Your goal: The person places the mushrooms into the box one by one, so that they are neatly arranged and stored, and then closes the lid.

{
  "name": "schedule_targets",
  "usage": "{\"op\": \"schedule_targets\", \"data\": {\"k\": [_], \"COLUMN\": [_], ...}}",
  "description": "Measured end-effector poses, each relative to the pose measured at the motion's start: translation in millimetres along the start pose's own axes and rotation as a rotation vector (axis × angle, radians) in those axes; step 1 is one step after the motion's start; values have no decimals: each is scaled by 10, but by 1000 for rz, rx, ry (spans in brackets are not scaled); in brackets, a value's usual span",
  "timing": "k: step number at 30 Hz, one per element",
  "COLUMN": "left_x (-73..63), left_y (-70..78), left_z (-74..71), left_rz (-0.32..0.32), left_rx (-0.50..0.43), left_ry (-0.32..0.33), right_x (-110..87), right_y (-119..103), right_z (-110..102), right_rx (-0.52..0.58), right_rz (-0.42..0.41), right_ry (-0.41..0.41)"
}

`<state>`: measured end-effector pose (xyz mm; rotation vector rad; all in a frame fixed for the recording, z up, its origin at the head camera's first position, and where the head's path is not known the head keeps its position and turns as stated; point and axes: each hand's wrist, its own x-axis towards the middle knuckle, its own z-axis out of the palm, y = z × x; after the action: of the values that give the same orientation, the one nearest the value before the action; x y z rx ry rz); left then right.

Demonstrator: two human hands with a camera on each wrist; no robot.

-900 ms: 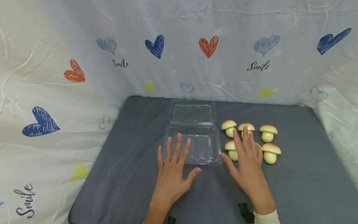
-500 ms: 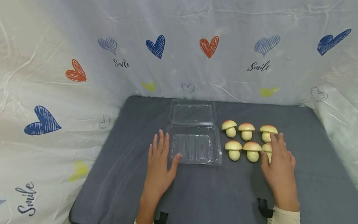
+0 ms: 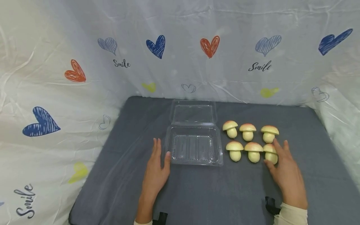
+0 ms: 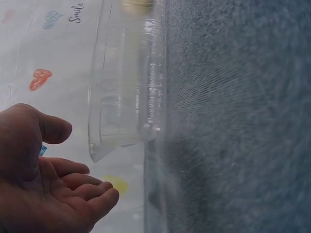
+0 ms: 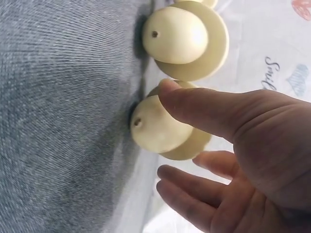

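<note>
My left hand (image 3: pixel 155 172) is beside the left edge of a clear plastic clamshell box (image 3: pixel 194 163), whose lid (image 3: pixel 194 113) lies folded back. In the left wrist view its thumb and loosely bent fingers are apart from the box wall (image 4: pixel 124 97). My right hand (image 3: pixel 289 175) is at the front right toy mushroom (image 3: pixel 269 153), which has a reddish-yellow cap and pale stem. Thumb and fingers are spread around that mushroom's right side. From the right wrist, the thumb (image 5: pixel 204 107) overlaps the mushroom (image 5: pixel 160 128), with the fingers beyond it.
More toy mushrooms (image 3: pixel 254 151) stand in two rows right of the box, including one at the back right (image 3: pixel 269 133). A grey cloth covers the table (image 3: pixel 213 193). Behind and at the left hangs a white curtain (image 3: pixel 180 18) printed with hearts.
My right hand has moved right from over the middle mushrooms to the front right one. My left hand has drawn left, from over the box to beside it. Box and mushrooms stay put.
</note>
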<state>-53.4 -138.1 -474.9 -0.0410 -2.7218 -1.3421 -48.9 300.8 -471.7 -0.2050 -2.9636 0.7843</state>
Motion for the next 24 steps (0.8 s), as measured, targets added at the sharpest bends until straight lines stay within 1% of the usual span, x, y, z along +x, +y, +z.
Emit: {"op": "schedule_targets", "data": {"k": [2,5,8,12,15,19,24], "left_x": [3,13,22,23,26,33,35], "left_y": [-22,-64,-114,-145,-141,-128,-111], "left_z": [16,48,89,128,144,169,196], "left_rz": [-15,-25,-26,-21,-25,-30,-20], "left_rx": [-24,-51,-73,-88,-96,-115,-133], "left_ry": [-1,-5,-8,-9,-10,-11,-15], "right_x": [15,28,25,26,29,10,-6], "right_y": [8,16,20,27,-2,-104,-345], "right_z": [10,35,73,80,26,-53,-117], "right_rx": [-13,-23,-13,-6,-9,3,11], "right_rz": [17,43,46,64,99,100,83], "right_ry": [-18,-26,23,88,104,153,212]}}
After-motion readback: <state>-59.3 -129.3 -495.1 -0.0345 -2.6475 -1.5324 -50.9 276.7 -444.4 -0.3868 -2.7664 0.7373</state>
